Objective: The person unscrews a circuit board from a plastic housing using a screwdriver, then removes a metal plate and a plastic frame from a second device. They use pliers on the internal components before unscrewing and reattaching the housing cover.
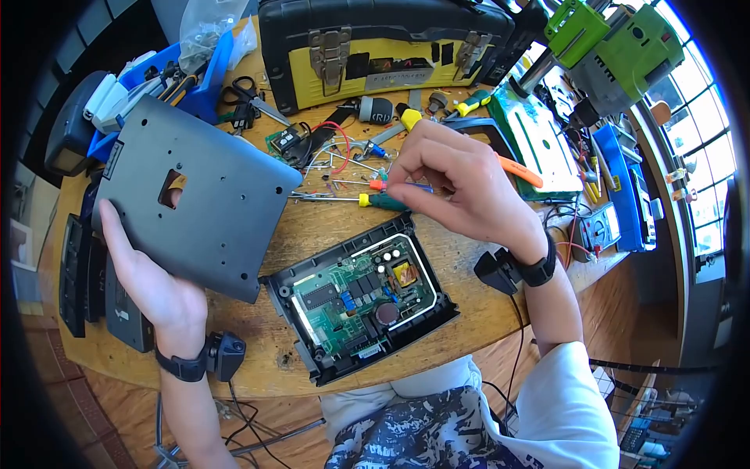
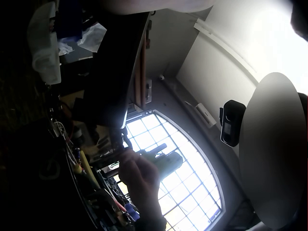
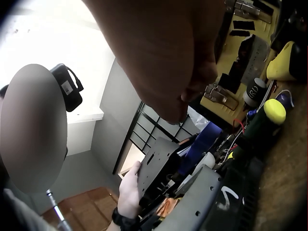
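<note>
My left hand (image 1: 168, 293) holds up a dark grey plastic housing cover (image 1: 211, 211) at the left, thumb along its near face and the other fingers behind it. Part of a finger shows through the cover's rectangular cutout. Below and to the right lies the other housing half (image 1: 379, 363), with a green circuit board (image 1: 336, 320) in it. Above the far side of that half my right hand (image 1: 461, 180) hovers with loosely curled fingers and nothing visible in them. Under its fingertips are a screwdriver with a red-and-blue handle and a green-and-yellow screwdriver (image 1: 383, 202).
A black-and-yellow toolbox (image 1: 367, 70) stands at the back, a blue bin (image 1: 207, 86) back left. Loose tools and wires are strewn before the toolbox. A green drill press (image 1: 625, 62) and a multimeter (image 1: 600, 227) are at the right; dark casings (image 1: 125, 316) lie at the left edge.
</note>
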`<state>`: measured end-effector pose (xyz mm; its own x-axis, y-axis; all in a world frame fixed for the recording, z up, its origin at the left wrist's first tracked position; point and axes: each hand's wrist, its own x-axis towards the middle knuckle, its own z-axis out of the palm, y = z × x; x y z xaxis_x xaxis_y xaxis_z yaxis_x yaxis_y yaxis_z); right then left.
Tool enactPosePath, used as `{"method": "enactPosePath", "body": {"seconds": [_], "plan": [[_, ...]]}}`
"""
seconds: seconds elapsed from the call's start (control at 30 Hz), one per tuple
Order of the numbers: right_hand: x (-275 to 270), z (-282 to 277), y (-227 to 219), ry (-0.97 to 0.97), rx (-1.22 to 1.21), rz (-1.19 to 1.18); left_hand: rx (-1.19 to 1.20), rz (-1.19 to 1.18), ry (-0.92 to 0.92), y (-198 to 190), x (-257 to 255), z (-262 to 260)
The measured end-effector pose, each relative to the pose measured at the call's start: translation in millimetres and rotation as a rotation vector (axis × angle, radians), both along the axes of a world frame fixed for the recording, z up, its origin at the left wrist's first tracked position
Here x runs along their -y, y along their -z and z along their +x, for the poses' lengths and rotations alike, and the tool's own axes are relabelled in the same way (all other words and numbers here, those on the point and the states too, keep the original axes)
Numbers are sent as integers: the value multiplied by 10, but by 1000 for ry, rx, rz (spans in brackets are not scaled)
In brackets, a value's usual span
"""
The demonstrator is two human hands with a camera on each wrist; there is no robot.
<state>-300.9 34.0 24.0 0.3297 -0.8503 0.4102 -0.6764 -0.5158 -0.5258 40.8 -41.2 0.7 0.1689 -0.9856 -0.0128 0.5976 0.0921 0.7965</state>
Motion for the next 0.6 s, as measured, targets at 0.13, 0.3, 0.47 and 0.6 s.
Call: {"method": "enactPosePath", "body": {"seconds": [0.13,0.3,0.47,0.6], "plan": [[-27,66,9,-16,-27,-106,31,1,-30,-64,-32,-84],[-104,153,4,-49,-27,-177,43,10,-55,-73,-31,-117],[-107,177,-22,-78,24,-200,31,12,-25,-70,-36,-110],[-100,183,-23,-99,43,-216,35,16,-26,-67,-33,-120]]}}
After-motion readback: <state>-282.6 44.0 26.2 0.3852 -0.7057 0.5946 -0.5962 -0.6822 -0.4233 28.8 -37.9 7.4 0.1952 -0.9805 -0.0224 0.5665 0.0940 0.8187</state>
